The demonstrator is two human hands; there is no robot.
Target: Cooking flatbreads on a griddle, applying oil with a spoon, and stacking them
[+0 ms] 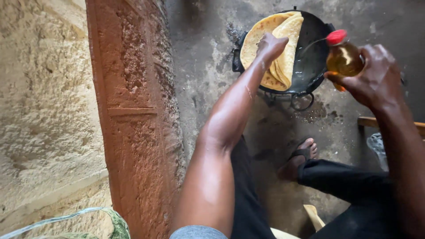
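Cloth with a green pattern [116, 223] lies closest, at the lower left edge of view, with a pale wooden piece [313, 215] near the bottom centre beside the person's dark trousers [248, 194]. A sandalled foot [302, 157] rests on the stained concrete floor [203, 75], which carries everything here; a rough red door frame [133, 115] and a plastered wall [44, 88] run up the left side.

Farther out, the left hand [270, 46] reaches over the near rim of a black round pan [316, 53] standing on a small stove [301, 99] toward the far edge of the floor. Its fingers are pressed together on the flatbread [283, 48], lifting and folding one half back so the bare pan surface shows on the right. The flatbread sits in the left part of the pan, partly doubled over.

The right hand [376, 77] is wrapped around a clear bottle of yellow oil [344, 59] with a red cap [336, 36], tipped toward the pan, a thin stream running from it onto the exposed metal.

Judging by this, the step is oiling the pan under the lifted bread. The next move would seem to call for righting the bottle before too much runs out, then laying the bread back flat, keeping fingertips off the hot metal.
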